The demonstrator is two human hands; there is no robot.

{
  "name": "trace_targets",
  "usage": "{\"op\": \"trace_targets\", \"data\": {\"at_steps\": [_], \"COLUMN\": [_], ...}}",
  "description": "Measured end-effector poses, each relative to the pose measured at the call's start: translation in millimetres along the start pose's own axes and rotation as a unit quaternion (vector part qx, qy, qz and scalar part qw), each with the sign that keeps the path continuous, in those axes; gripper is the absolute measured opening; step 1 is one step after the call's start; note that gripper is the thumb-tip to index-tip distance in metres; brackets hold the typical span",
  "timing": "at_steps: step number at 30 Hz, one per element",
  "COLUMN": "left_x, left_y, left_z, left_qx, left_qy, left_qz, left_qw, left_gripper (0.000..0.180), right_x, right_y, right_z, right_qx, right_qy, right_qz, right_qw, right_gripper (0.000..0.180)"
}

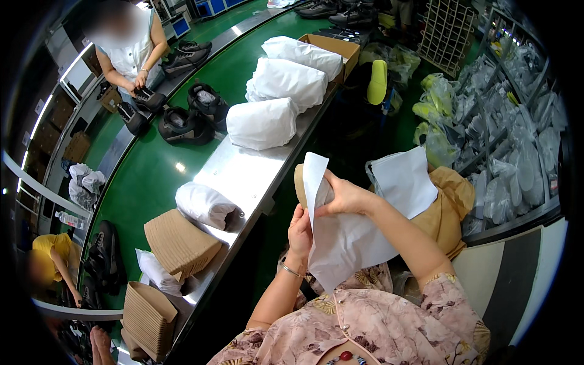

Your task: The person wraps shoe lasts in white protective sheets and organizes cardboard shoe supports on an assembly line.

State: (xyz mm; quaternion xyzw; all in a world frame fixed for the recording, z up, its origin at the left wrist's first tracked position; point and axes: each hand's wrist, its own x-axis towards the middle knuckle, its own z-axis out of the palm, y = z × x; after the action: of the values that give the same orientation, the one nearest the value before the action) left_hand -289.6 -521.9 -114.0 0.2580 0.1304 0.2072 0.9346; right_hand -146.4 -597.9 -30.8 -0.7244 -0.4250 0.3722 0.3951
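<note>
Right hand (347, 197): gripping white paper (348, 244) | left hand (299, 234): pinching its left edge | bulk below right

A shoe factory is showing: dark shoes (182, 132) are lining a green belt (143, 182) (a co-worker (135, 58) is handling one, upper left).

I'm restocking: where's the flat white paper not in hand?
Right of centre in the head view, the white paper lies beside crumpled brown material, right of the right hand.
</note>
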Motion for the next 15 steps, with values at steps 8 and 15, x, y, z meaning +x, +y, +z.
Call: {"op": "trace_targets", "data": {"at_steps": [8, 15], "left_x": [6.6, 35.9], "left_y": [38.9, 55.6], "left_z": [40.5, 52.4], "left_qx": [0.615, 0.704], "left_qy": [0.038, -0.036], "left_qz": [0.336, 0.404], "left_qw": [0.712, 0.583], "left_gripper": [0.06, 0.047], "right_x": [-11.9, -22.0], "right_y": [-11.5, -12.0], "right_z": [7.4, 27.1], "right_qx": [-0.365, -0.402], "right_qy": [0.14, 0.218], "right_qz": [0.083, 0.044], "right_qw": [0.917, 0.889], "right_gripper": [0.107, 0.103]}}
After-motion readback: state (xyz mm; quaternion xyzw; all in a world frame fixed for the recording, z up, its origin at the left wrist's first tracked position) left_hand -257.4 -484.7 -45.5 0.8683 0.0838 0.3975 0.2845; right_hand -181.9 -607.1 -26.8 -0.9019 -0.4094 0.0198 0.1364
